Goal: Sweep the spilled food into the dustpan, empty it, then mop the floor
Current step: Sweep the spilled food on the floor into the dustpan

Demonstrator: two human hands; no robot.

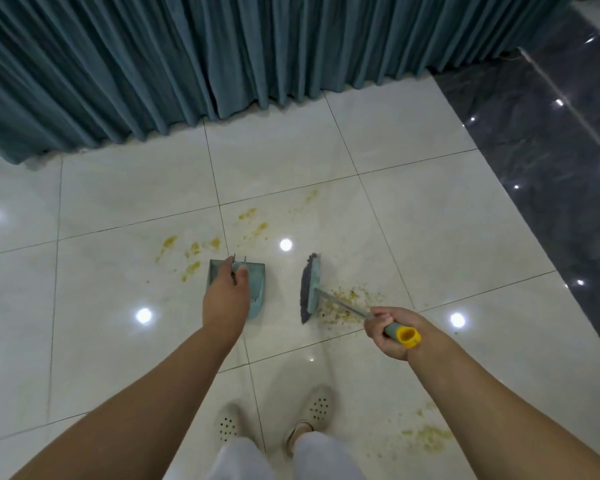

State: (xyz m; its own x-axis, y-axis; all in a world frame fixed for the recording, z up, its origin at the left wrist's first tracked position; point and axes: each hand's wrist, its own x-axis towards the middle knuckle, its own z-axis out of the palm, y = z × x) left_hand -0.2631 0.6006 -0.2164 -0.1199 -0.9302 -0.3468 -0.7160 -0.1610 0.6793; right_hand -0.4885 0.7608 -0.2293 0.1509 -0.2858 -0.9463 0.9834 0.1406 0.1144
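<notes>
A teal dustpan [257, 292] stands on the white tiles, and my left hand [227, 299] grips the top of its handle from above. My right hand [388, 332] grips the grey and yellow end of a broom handle. The broom head [310, 289], teal with dark bristles, rests on the floor just right of the dustpan, a small gap apart. A pile of spilled food crumbs [347, 303] lies right of the broom head, under its handle. Yellowish smears [194, 251] mark the tiles beyond the dustpan, and another patch of smears [430, 436] lies near my right foot.
A teal pleated curtain [187, 64] hangs to the floor along the far side. Dark glossy tiles [551, 150] border the white floor on the right. My feet in perforated shoes [319, 408] stand just behind the tools.
</notes>
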